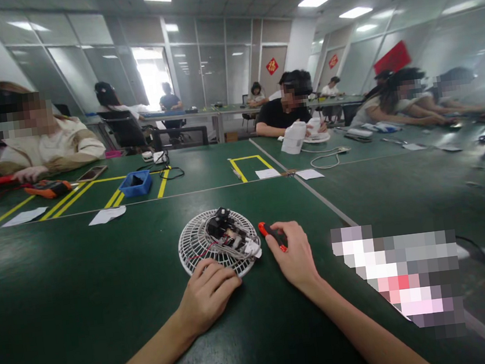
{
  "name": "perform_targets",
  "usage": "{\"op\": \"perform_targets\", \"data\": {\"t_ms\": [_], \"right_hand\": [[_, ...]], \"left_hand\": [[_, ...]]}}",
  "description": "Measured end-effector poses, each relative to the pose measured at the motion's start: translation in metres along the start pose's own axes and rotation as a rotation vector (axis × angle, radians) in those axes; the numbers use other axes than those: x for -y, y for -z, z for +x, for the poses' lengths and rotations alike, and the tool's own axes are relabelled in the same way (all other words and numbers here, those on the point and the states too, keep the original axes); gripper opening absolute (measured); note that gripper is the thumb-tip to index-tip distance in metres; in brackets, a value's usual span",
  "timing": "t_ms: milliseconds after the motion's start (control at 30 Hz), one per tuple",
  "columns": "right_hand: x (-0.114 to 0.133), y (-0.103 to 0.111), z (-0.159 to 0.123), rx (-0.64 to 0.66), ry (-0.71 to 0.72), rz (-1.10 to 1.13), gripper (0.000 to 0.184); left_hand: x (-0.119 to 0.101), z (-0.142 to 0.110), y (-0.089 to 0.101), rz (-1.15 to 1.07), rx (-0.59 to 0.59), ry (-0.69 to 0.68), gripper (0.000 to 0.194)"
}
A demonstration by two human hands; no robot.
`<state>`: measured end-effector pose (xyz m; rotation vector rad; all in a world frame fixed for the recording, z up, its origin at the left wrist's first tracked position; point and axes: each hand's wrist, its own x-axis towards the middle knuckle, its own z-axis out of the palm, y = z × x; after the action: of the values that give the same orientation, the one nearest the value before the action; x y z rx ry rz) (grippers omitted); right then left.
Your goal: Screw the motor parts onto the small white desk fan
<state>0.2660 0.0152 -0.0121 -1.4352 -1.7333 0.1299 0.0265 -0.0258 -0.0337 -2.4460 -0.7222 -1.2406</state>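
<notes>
A round white fan grille (190,240) lies flat on the green table in front of me. On top of it sits a black motor assembly (221,224) with white and red wires and a pale connector. My left hand (211,288) is closed at the grille's near rim, fingers together and bent over the edge. To the right of the grille, my right hand (293,246) grips a red-and-black handled tool (275,234) close to the tabletop. The tool's exact kind is partly hidden by my fingers.
A blue bin (136,184), an orange multimeter (48,189) and a phone (91,173) lie beyond on the left. Paper slips (107,215) are scattered about. Across the table a person (281,104) works beside white housings (293,138). A blurred-out object (397,275) lies at right.
</notes>
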Motion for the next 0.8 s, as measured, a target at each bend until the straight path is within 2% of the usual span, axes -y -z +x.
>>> {"op": "perform_targets", "data": {"t_ms": [167,433,567,800], "right_hand": [[-0.0089,-0.0062,0.0018,0.092,-0.11,-0.131,0.03],[-0.0097,-0.0066,0.0009,0.247,-0.144,-0.26,0.04],[-0.0102,-0.0069,0.001,0.313,-0.159,-0.245,0.043],[-0.008,0.0005,0.0051,0.287,-0.239,-0.105,0.044]], "left_hand": [[-0.0002,0.0013,0.0,-0.007,0.0,-0.001,0.014],[-0.001,0.0006,0.0001,0.012,0.01,-0.001,0.014],[-0.0008,-0.0035,-0.0013,0.006,0.03,0.006,0.013],[-0.0016,-0.005,-0.0006,-0.006,0.043,0.028,0.017]]}}
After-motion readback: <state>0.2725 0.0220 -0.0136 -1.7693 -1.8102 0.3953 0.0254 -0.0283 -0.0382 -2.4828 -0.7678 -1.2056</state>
